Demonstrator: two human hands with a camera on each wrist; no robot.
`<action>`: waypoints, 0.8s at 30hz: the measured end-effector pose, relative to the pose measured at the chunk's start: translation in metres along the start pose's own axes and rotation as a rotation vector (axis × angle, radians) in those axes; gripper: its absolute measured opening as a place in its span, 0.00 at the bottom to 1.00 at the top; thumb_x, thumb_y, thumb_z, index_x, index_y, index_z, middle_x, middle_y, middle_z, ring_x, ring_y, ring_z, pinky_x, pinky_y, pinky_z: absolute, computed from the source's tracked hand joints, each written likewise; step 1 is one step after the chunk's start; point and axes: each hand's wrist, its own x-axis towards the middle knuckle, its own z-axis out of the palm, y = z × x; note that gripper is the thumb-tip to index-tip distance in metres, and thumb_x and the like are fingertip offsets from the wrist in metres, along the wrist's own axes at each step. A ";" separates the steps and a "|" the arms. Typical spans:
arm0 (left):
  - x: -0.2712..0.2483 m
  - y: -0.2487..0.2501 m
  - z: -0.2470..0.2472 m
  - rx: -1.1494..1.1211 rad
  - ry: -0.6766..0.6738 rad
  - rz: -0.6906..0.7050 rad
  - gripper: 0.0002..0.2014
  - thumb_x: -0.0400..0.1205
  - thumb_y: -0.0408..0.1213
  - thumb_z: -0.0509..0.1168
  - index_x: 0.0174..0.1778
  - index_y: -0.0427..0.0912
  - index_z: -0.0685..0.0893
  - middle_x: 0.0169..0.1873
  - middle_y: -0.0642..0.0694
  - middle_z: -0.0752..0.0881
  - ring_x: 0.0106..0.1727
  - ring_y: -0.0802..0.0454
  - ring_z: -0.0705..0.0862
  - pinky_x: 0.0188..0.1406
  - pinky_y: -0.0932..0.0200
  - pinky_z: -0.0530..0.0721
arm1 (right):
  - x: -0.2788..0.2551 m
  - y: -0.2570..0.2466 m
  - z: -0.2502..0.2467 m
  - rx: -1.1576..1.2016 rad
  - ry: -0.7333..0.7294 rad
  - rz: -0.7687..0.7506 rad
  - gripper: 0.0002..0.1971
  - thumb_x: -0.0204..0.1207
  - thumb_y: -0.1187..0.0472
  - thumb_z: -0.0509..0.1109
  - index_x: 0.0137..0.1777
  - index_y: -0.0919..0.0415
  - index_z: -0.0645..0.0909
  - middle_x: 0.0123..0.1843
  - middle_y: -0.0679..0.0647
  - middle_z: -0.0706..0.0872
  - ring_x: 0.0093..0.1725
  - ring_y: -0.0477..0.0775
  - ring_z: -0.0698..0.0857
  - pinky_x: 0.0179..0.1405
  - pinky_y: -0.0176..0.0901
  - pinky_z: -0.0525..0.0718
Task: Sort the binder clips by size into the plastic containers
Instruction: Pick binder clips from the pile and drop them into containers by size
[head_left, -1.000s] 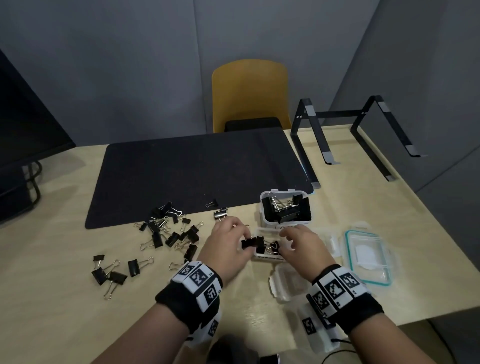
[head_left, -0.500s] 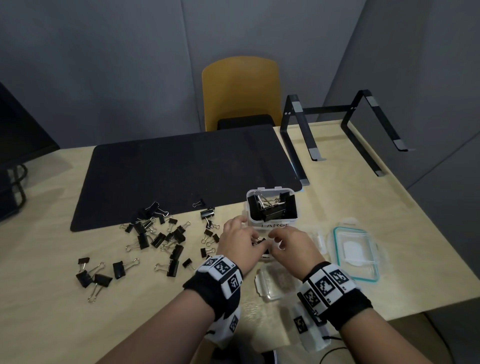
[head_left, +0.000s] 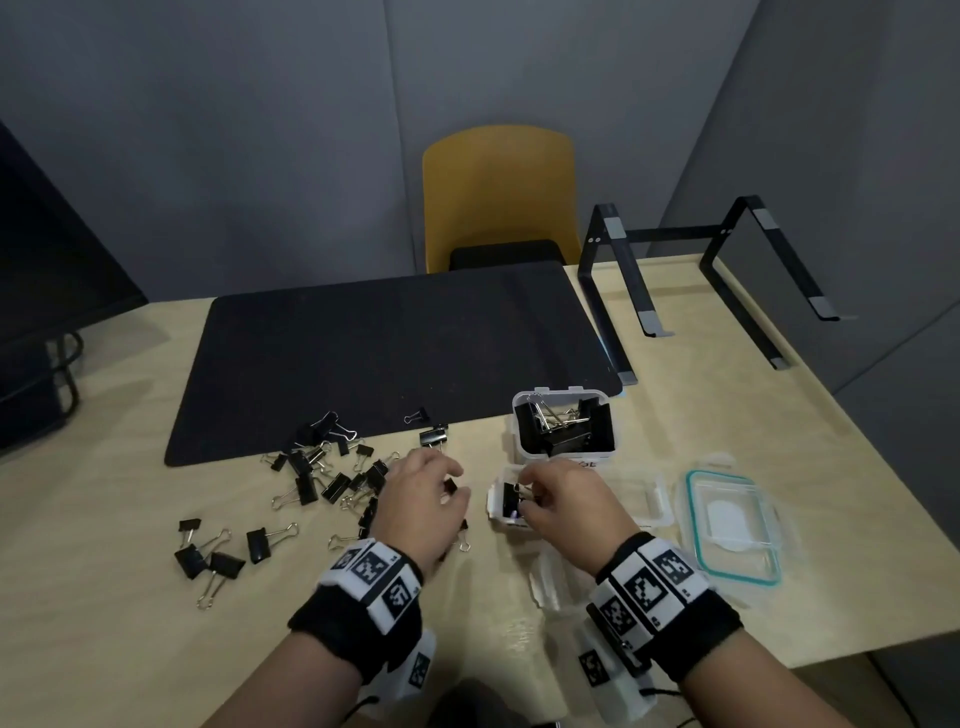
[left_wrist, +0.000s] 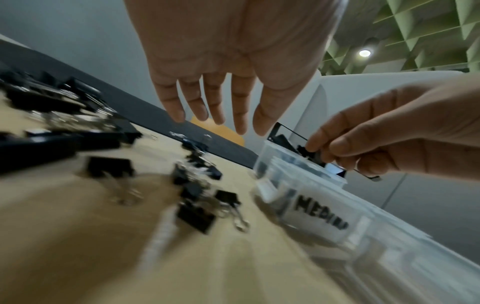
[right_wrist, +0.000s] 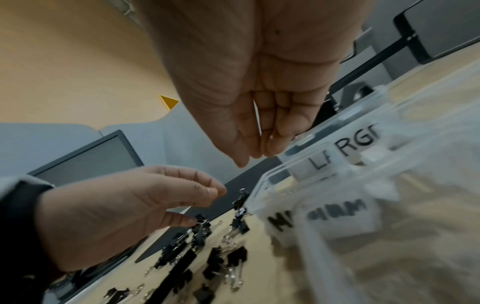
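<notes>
Several black binder clips (head_left: 332, 478) lie loose on the wooden table, left of my hands; they also show in the wrist views (left_wrist: 197, 214) (right_wrist: 215, 261). A clear container marked LARGE (head_left: 519, 410) (right_wrist: 345, 148) holds big clips. In front of it stands the MEDIUM container (head_left: 493, 506) (left_wrist: 319, 222) (right_wrist: 324, 218) with clips inside. My right hand (head_left: 535, 499) (left_wrist: 350, 148) (right_wrist: 257, 152) pinches a black binder clip (left_wrist: 307, 153) at that container's rim. My left hand (head_left: 439, 480) (left_wrist: 215, 109) hovers between the container and the pile, fingers straight, holding nothing.
A teal-rimmed lid (head_left: 774, 571) lies to the right, with a clear lid (head_left: 644, 488) beside it and more clear containers (head_left: 550, 582) near the front edge. Behind are a black mat (head_left: 395, 353), a laptop stand (head_left: 623, 312), a yellow chair (head_left: 498, 192) and a monitor (head_left: 52, 260).
Both hands were together over the MEDIUM container. My left hand has drawn away to the left with its fingers straightened, while the right hand stays at the container.
</notes>
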 end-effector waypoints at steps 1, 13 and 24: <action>0.001 -0.007 -0.006 0.012 0.016 -0.017 0.11 0.81 0.42 0.65 0.59 0.50 0.83 0.58 0.59 0.74 0.67 0.56 0.69 0.67 0.61 0.67 | 0.002 -0.006 0.002 0.014 -0.013 -0.018 0.14 0.75 0.60 0.67 0.61 0.58 0.81 0.55 0.54 0.83 0.49 0.49 0.79 0.48 0.36 0.75; 0.017 -0.075 -0.048 0.213 -0.045 -0.160 0.22 0.78 0.43 0.68 0.69 0.50 0.76 0.67 0.50 0.75 0.70 0.49 0.70 0.70 0.54 0.71 | 0.064 -0.063 0.030 0.015 -0.091 0.012 0.16 0.77 0.59 0.66 0.65 0.54 0.78 0.64 0.53 0.78 0.56 0.53 0.81 0.58 0.47 0.81; 0.031 -0.094 -0.043 0.320 -0.106 -0.079 0.27 0.75 0.59 0.66 0.68 0.52 0.75 0.65 0.52 0.77 0.68 0.49 0.71 0.69 0.52 0.72 | 0.113 -0.079 0.064 -0.253 -0.155 0.089 0.19 0.77 0.61 0.62 0.67 0.56 0.75 0.64 0.60 0.72 0.66 0.64 0.72 0.65 0.54 0.77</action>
